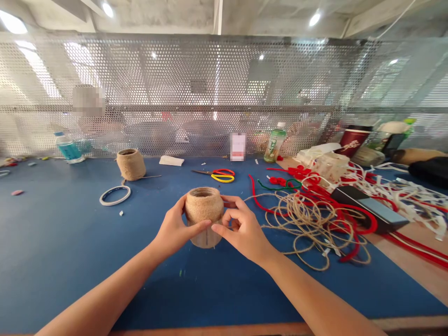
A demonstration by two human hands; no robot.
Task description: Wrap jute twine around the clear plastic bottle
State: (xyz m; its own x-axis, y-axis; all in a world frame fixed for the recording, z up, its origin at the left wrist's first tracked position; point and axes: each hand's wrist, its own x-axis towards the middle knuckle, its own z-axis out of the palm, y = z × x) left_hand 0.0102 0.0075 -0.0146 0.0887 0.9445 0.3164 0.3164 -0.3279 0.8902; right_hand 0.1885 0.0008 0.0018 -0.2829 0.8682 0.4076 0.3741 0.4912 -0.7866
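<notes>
Spreading wide, a smooth blue rectangular desk (pixel 70 261) reaches a grey perforated metal screen (pixel 196 65) at 12 o'clock, with a pale ceiling (pixel 266 18) and bright lamps above. Between both hands stands an upright, round-bodied clear jar (pixel 204 210), its upper half wound in fuzzy tan twine around a wide open mouth; its lower half is bare and see-through.

The left hand (pixel 177 228) is half curled around the jar's 9 o'clock side, thumb laid across the front. The right hand (pixel 247 233) holds the 3 o'clock side, fingers bent, thumb tip on the front close to the other thumb.

Counting from this jar, a fully covered, coarse tan twine-wrapped pot (pixel 131 165) sits at 10 o'clock, just behind a thin white ring-shaped tape roll (pixel 111 204). Metal scissors with red and yellow loop handles (pixel 213 174) lie near 12 o'clock. At 3 o'clock sprawls a loose, looping tangle of rough tan cord (pixel 308 210), among soft red fuzzy strands (pixel 254 196). A clear, green-labelled bottle (pixel 275 145) stands between 1 and 2 o'clock.
</notes>
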